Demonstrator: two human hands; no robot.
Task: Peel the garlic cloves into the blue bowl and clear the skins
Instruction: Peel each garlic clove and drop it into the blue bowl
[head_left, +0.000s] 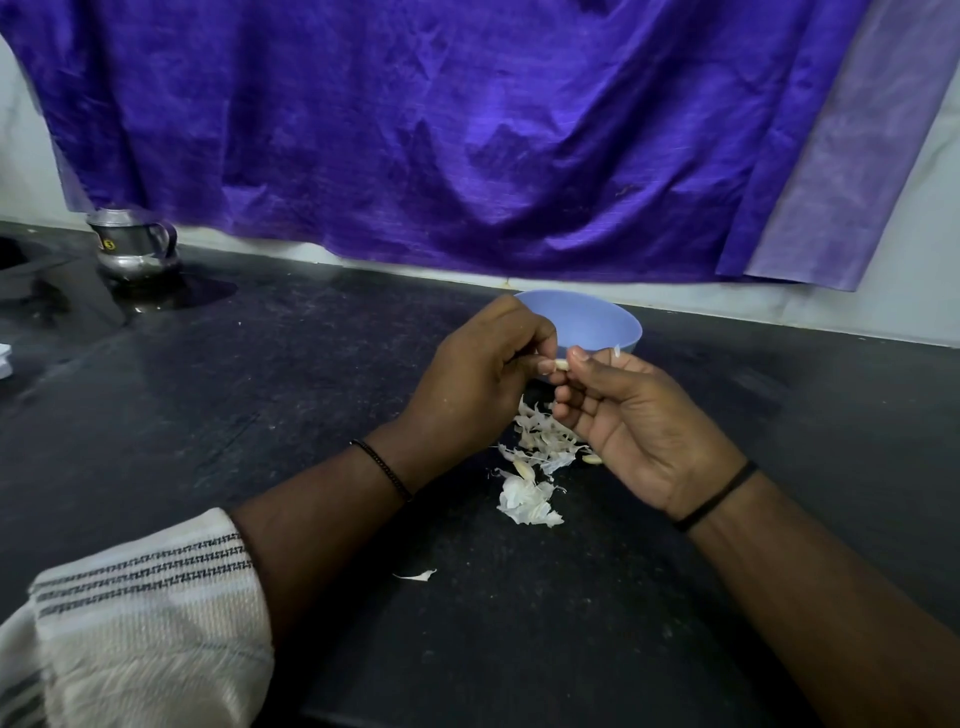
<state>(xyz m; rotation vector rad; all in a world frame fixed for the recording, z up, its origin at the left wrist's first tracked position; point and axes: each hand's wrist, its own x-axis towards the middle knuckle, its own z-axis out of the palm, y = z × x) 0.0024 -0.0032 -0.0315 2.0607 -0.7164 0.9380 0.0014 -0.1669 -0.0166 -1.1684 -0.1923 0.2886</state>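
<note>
A small pale garlic clove (561, 365) is pinched between my left hand (483, 379) and my right hand (639, 421), just in front of the blue bowl (597, 319). My left fingers are curled round one end; my right thumb and forefinger pinch the other end. A thin flake of skin (617, 352) sticks up by my right fingers. Below the hands lies a heap of white garlic skins (535, 467) on the black counter (260, 389), with a couple of cloves (592, 459) among them. The bowl's inside is mostly hidden by my hands.
A steel jug (136, 244) stands at the back left of the counter. A purple cloth (441, 130) hangs on the wall behind. One loose skin (415, 575) lies nearer to me. A striped white sleeve (135, 613) covers my left forearm.
</note>
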